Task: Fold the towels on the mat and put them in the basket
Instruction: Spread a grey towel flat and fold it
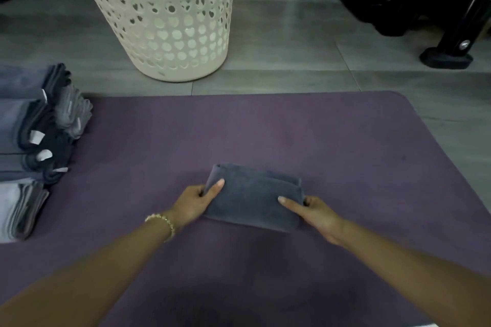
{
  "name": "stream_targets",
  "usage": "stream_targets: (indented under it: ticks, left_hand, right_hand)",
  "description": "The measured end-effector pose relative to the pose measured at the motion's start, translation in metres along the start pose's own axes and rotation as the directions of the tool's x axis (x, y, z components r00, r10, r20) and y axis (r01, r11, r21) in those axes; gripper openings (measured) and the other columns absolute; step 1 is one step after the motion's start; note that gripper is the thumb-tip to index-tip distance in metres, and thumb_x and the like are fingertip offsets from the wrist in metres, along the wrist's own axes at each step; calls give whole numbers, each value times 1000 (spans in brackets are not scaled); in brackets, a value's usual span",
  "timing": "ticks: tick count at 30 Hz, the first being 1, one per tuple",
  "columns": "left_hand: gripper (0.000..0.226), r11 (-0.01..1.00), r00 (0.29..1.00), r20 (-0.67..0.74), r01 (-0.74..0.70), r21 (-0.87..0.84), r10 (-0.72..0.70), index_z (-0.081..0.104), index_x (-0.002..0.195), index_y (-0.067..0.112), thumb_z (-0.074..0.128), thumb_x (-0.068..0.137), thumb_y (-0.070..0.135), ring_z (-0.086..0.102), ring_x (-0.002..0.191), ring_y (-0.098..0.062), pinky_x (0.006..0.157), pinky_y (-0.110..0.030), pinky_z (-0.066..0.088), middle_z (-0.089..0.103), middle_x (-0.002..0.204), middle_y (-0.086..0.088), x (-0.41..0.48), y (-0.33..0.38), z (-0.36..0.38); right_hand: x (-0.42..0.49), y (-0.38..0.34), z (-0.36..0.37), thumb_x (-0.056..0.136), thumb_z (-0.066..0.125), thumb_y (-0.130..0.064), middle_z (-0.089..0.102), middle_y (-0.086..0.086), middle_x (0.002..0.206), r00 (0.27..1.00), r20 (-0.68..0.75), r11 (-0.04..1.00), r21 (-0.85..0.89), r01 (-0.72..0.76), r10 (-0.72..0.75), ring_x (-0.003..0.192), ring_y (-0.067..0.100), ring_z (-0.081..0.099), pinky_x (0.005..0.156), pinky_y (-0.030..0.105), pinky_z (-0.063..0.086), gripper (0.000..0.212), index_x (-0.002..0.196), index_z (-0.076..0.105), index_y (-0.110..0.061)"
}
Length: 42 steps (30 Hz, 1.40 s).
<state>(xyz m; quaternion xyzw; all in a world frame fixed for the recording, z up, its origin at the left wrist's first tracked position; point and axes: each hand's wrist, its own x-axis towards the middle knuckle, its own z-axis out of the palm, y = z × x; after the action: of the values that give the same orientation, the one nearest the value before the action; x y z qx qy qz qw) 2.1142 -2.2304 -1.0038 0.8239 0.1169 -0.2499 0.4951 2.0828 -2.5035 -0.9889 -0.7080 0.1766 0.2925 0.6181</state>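
Grey floor tiles lie all around your purple mat, which fills most of the view. Beyond the far edge of the mat, to the left side, stands the cream basket with round holes in its wall. On the left edge of the mat you have a pile of grey and dark towels, well apart from your hands. Near the middle of the mat lies the folded dark grey towel. Your left hand grips its left end, and your right hand grips its right end, each with one finger lying on top. A gold bracelet sits on your left wrist.
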Motion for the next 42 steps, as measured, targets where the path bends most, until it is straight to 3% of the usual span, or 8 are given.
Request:
stream_targets:
  ticks: [6, 12, 19, 24, 28, 32, 36, 42]
  left_hand:
    - [58, 996, 997, -63, 49, 69, -45, 64, 80, 5, 44, 90, 58, 60, 76, -13, 65, -21, 42, 65, 79, -1, -1, -1, 7]
    - [25, 959, 955, -87, -283, 3, 282, 57, 106, 23, 55, 91, 43, 62, 94, -10, 84, -24, 47, 67, 99, 5, 13, 12, 6]
    - [37, 990, 985, -135, -97, 104, 111, 52, 72, 21, 50, 91, 52, 60, 78, -19, 78, -32, 49, 61, 74, 3, 30, 6, 12]
    - [45, 980, 940, -335, 3, 197, 64, 58, 88, 27, 57, 74, 69, 61, 88, -21, 83, -40, 52, 65, 92, 0, 38, 2, 26]
    - [53, 997, 863, -499, -63, 43, 76, 50, 93, 24, 72, 65, 62, 57, 86, -15, 78, -34, 51, 57, 94, 3, 31, -1, 30]
    - [63, 991, 960, -276, 83, 102, -52, 55, 96, 14, 63, 70, 70, 62, 87, -16, 77, -30, 51, 64, 92, 2, 35, 1, 16]
    - [83, 988, 983, -128, 141, 60, -133, 66, 89, 8, 55, 59, 84, 68, 78, -17, 74, -31, 56, 71, 81, -3, 43, 3, 8]
    - [65, 977, 985, 29, 174, -120, -171, 57, 115, 10, 60, 78, 64, 58, 89, -11, 69, -17, 44, 64, 105, -1, 32, 20, 6]
  right_hand:
    - [5, -5, 9, 70, 80, -41, 67, -5, 114, 991, -76, 993, -50, 107, -110, 99, 4, 66, 77, 16, 53, 63, 123, 52, -19]
    - [9, -16, 12, 76, 79, -26, 68, -2, 104, 970, -123, 976, -78, 203, -211, 88, 4, 66, 65, 13, 51, 39, 106, 57, -18]
    - [28, -12, 8, 78, 77, -31, 69, 1, 101, 968, -142, 962, -214, 172, -205, 92, 12, 67, 72, 19, 54, 36, 105, 60, -13]
    - [42, -5, 7, 75, 78, -40, 69, 1, 94, 975, -171, 927, -369, 72, -144, 92, 19, 66, 78, 31, 55, 39, 97, 61, -13]
    - [52, -23, 6, 68, 82, -43, 52, 3, 114, 944, -167, 741, -663, 107, -286, 108, 20, 50, 94, 34, 44, 60, 111, 51, -15]
    - [60, -50, 14, 69, 79, -49, 44, 0, 137, 973, 45, 668, -720, 189, -227, 128, 17, 42, 107, 30, 35, 83, 137, 41, -19]
    - [73, -59, 34, 69, 76, -59, 52, -3, 129, 987, 158, 622, -776, 103, 34, 115, 15, 52, 99, 31, 43, 80, 132, 43, -22]
    - [81, -68, 41, 59, 76, -68, 60, -7, 121, 966, 202, 598, -799, 67, 162, 107, 14, 59, 96, 34, 48, 86, 127, 52, -21]
